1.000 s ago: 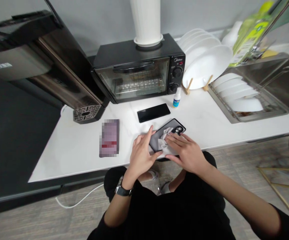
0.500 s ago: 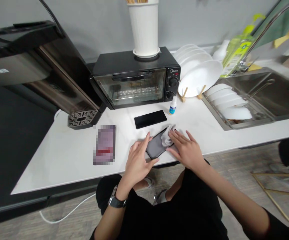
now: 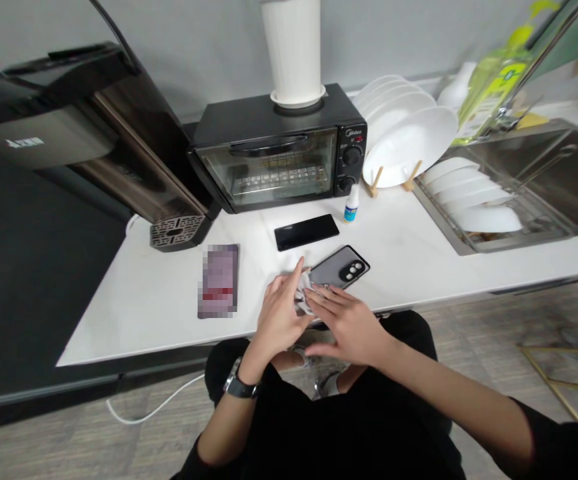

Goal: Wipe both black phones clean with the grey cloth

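Observation:
A grey phone case with a black rim and round camera holes lies slanted on the white counter. My left hand grips its near left end, thumb and fingers at the edges. My right hand presses a crumpled whitish cloth onto the case's near end, close to my left fingers. The hands partly hide the cloth and that end. Just beyond lies a black phone, its dark glossy side up. A small white spray bottle with a blue label stands upright to the phone's right.
A pixelated purple packet lies left on the counter. Behind are a dark drink dispenser, a toaster oven bearing a white cup holder, and racked white plates. A sink with bowls is at right.
My right hand and the cloth have slid from the case's far right end to its near left end, uncovering the camera holes. My left hand still holds the case. The view has shifted slightly.

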### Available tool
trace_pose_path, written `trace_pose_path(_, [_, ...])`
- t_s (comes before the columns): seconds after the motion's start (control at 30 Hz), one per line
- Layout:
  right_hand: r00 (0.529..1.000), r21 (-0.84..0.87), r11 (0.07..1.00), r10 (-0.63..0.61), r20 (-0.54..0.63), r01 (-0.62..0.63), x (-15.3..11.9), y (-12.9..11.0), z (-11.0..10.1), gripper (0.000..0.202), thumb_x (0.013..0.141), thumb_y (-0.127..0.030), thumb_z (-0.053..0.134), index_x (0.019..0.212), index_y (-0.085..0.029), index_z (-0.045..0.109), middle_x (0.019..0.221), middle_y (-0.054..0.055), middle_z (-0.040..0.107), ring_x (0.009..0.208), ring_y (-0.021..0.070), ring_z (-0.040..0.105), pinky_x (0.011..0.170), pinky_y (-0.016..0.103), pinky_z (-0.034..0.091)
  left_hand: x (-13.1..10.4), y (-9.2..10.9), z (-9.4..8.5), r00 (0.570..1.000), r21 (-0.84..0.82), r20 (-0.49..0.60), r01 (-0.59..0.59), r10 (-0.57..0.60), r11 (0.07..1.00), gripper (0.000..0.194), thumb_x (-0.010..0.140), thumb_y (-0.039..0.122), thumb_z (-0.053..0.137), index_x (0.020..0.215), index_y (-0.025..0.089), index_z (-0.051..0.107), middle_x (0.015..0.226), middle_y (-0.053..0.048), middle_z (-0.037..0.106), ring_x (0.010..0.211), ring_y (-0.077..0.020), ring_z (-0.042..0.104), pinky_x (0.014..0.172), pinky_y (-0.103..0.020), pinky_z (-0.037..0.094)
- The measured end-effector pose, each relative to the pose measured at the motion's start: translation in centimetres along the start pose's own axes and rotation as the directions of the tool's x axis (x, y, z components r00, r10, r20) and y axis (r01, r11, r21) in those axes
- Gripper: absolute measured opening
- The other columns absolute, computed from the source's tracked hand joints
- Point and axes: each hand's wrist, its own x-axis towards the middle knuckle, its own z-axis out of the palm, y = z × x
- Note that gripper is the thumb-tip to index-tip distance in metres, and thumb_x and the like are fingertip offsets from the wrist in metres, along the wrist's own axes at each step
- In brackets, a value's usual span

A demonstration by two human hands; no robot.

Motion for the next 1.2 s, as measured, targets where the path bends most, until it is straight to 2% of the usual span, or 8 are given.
trace_pose_path(0.17, [0.969, -0.125, 0.964, 0.224, -0.108, -0.237, 0.1, 0.6, 0.0, 0.067, 0.108, -0.06, 0.045, 0.146, -0.008, 0.06, 0.15, 0.022, 0.062, 0.143, 0.038, 0.057, 0.124, 0.065, 0.032, 0.0, 0.1, 0.1, 1.0, 0.014, -0.004, -0.007, 0.008, 1.0, 0.109, 0.086, 0.034, 0.083, 0.17, 0.034, 0.014, 0.156, -0.006, 0.058, 0.132, -0.0309, 0.051, 0.117, -0.048, 0.036])
trace_pose_path(0.33, [0.999, 0.003, 1.0, -0.031, -0.009, 0.031, 0.7, -0.6, 0.7, 0.085, 0.098, -0.077, 0.048, 0.148, -0.009, 0.059, 0.151, 0.019, 0.063, 0.145, 0.0336, 0.055, 0.125, 0.056, 0.037, 0.1, -0.1, 0.0, 1.0, 0.015, -0.004, 0.022, -0.022, 1.0, 0.104, 0.089, 0.036, 0.079, 0.171, 0.027, 0.016, 0.147, -0.011, 0.062, 0.125, -0.0307, 0.055, 0.111, -0.046, 0.041])
trace_pose_path(0.5, [0.974, -0.139, 0.965, 0.217, -0.06, -0.223, 0.4, 0.8, -0.6, 0.073, 0.105, -0.065, 0.047, 0.149, -0.008, 0.058, 0.151, 0.023, 0.061, 0.143, 0.0397, 0.056, 0.122, 0.067, 0.034, 0.2, 0.1, -0.2, 1.0, 0.011, 0.006, -0.001, 0.001, 1.0, 0.109, 0.088, 0.04, 0.082, 0.171, 0.032, 0.011, 0.156, -0.007, 0.058, 0.132, -0.0304, 0.051, 0.118, -0.049, 0.035])
trace_pose_path(0.63, [0.997, -0.007, 0.998, -0.065, 0.044, 0.065, 0.1, 0.7, -0.7, 0.084, 0.098, -0.077, 0.049, 0.151, -0.013, 0.057, 0.152, 0.017, 0.061, 0.147, 0.034, 0.052, 0.125, 0.057, 0.035, 0.2, 0.2, -0.2, 1.0, 0.019, 0.009, 0.013, -0.013, 1.0, 0.107, 0.088, 0.043, 0.081, 0.171, 0.031, 0.014, 0.155, -0.009, 0.059, 0.131, -0.0307, 0.052, 0.116, -0.048, 0.037])
trace_pose_path(0.8, [0.95, -0.104, 0.948, 0.289, -0.121, -0.301, 0.5, 0.8, -0.6, 0.059, 0.109, -0.058, 0.044, 0.141, -0.013, 0.066, 0.143, 0.019, 0.068, 0.136, 0.0359, 0.063, 0.125, 0.064, 0.03, 0.3, 0.2, -0.1, 1.0, 0.027, 0.017, -0.004, 0.003, 1.0, 0.11, 0.087, 0.04, 0.082, 0.171, 0.034, 0.011, 0.158, -0.006, 0.056, 0.132, -0.0302, 0.052, 0.116, -0.048, 0.036])
trace_pose_path(0.97, [0.998, -0.001, 1.0, 0.029, -0.049, -0.029, 0.5, -1.3, 0.6, 0.082, 0.099, -0.077, 0.046, 0.141, -0.009, 0.065, 0.145, 0.021, 0.067, 0.14, 0.0348, 0.059, 0.125, 0.058, 0.035, 0.3, 0.1, -0.1, 1.0, 0.015, 0.021, -0.005, 0.005, 1.0, 0.105, 0.09, 0.034, 0.079, 0.171, 0.032, 0.012, 0.158, -0.006, 0.057, 0.132, -0.0289, 0.052, 0.117, -0.047, 0.036])
trace_pose_path(1.1, [0.946, -0.094, 0.949, 0.283, -0.155, -0.3, 0.4, -0.4, 0.3, 0.062, 0.108, -0.059, 0.044, 0.145, -0.012, 0.063, 0.146, 0.021, 0.066, 0.137, 0.037, 0.062, 0.125, 0.068, 0.027, 0.3, 0.2, 0.1, 1.0, 0.021, 0.002, 0.011, -0.011, 1.0, 0.111, 0.086, 0.038, 0.084, 0.171, 0.034, 0.013, 0.158, -0.005, 0.057, 0.129, -0.03, 0.053, 0.116, -0.048, 0.036])
trace_pose_path(1.2, [0.992, -0.045, 0.993, 0.111, -0.058, -0.113, 0.3, 0.0, -0.1, 0.068, 0.105, -0.067, 0.046, 0.143, -0.014, 0.065, 0.147, 0.018, 0.066, 0.139, 0.0348, 0.061, 0.127, 0.062, 0.031, 0.4, 0.3, 0.2, 1.0, 0.022, -0.005, 0.014, -0.014, 1.0, 0.109, 0.087, 0.035, 0.083, 0.171, 0.034, 0.013, 0.157, -0.005, 0.058, 0.13, -0.03, 0.052, 0.115, -0.048, 0.037])
